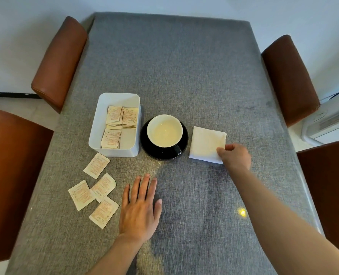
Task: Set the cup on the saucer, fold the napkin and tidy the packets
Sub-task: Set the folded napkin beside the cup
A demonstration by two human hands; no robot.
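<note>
- Resting on the black saucer (181,147), the cup (164,130) stands upright near the table centre; its outside is black, its inside cream-white, and a pale liquid or glaze shows in the bowl.
- The saucer sits just right of the white plastic bin (97,126) and just left of the napkin (206,142).
- The napkin is white, folded to a near-square, lying flat on the grey woven tablecloth (184,66); a layered edge shows along its near side.
- The right hand (235,156) reaches over the napkin's near right corner with fingers curled, pinching that corner between thumb and fingertips.
- The left hand (140,210) lies flat on the tablecloth, palm down, fingers straight and slightly spread, holding nothing.
- Packets in the bin (118,125): several cream sachets with reddish print, stacked loosely toward the right half of the bin, some overlapping.
- Loose packets (97,190): four sachets of the same type lie on the cloth near the bin's front edge, just left of the left hand. One (96,165) lies apart, closest to the bin; the two in the middle overlap, and the nearest one meets their edge.
- Brown upholstered chairs (59,60) stand along both long sides of the table.
</note>
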